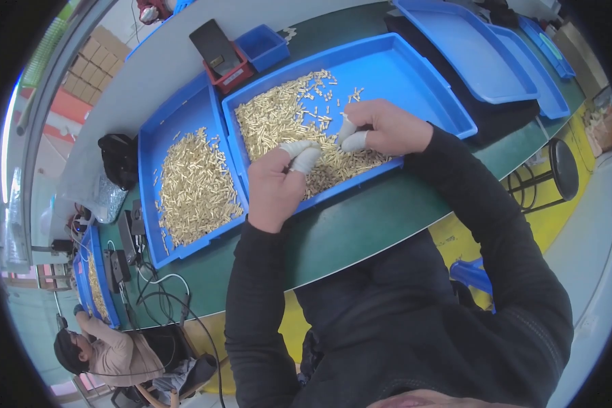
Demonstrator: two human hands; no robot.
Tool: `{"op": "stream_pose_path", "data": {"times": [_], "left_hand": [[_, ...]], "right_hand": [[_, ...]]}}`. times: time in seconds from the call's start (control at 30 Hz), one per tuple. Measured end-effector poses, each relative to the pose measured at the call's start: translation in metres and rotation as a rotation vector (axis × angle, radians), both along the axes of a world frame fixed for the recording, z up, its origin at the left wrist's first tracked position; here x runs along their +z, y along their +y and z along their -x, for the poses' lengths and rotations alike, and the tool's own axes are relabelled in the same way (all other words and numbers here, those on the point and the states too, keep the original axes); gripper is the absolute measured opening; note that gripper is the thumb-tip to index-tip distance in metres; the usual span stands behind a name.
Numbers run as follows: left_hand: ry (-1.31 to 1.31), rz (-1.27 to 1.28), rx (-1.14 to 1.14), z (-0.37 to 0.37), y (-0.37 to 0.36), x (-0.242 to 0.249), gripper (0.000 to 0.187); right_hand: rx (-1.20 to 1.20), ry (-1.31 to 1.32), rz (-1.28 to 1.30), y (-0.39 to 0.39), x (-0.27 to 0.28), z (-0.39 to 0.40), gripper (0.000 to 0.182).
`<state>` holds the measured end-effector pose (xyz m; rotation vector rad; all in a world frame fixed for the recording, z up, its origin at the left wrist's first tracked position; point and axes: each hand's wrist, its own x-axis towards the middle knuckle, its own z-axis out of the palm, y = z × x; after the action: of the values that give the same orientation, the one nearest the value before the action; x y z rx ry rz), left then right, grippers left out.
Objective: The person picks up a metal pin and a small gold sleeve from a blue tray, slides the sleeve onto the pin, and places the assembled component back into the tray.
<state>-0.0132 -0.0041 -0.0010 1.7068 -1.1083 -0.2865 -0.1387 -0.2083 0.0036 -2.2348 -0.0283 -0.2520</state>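
Observation:
My left hand (277, 185) and my right hand (385, 127) rest over a blue tray (415, 78) holding a heap of small brass parts (279, 115). White finger cots cover the fingertips of both hands. The left thumb and forefinger are pinched together above the heap; whether a part sits between them is too small to tell. My right fingers curl down and touch the brass parts near the tray's front wall. A second blue tray (149, 146) to the left holds another heap of brass parts (194, 187).
Empty blue trays (469, 47) are stacked at the far right on the green table (360, 228). A small blue bin (262, 46) and a red box (228, 76) stand behind. Cables and black devices (126, 251) lie at left. Another person (109, 353) sits further down. A stool (564, 170) stands right.

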Motion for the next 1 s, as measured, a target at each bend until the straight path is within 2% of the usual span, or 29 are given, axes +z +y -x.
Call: {"op": "stream_pose_path", "data": {"times": [0.13, 0.2, 0.3, 0.4, 0.5, 1.0], "left_hand": [[0.183, -0.12, -0.008, 0.0, 0.005, 0.011, 0.023], [0.384, -0.31, -0.007, 0.003, 0.008, 0.023, 0.024], [0.515, -0.241, -0.048, 0.002, 0.008, 0.019, 0.024], [0.563, -0.12, 0.017, 0.0, 0.007, 0.016, 0.019], [0.45, -0.061, 0.026, -0.008, 0.009, 0.008, 0.015], [0.467, -0.035, 0.06, -0.003, 0.005, 0.012, 0.02]], "right_hand": [[0.033, 0.019, -0.029, 0.0, 0.003, 0.0, 0.002], [0.057, 0.023, -0.039, -0.003, 0.003, 0.001, 0.005], [0.038, 0.068, -0.04, -0.005, 0.002, 0.002, 0.004], [0.005, 0.087, -0.11, -0.002, 0.015, 0.005, 0.005], [-0.037, 0.049, -0.095, -0.01, 0.012, 0.005, 0.006], [-0.091, 0.091, -0.144, -0.009, 0.012, 0.004, 0.01]]}}
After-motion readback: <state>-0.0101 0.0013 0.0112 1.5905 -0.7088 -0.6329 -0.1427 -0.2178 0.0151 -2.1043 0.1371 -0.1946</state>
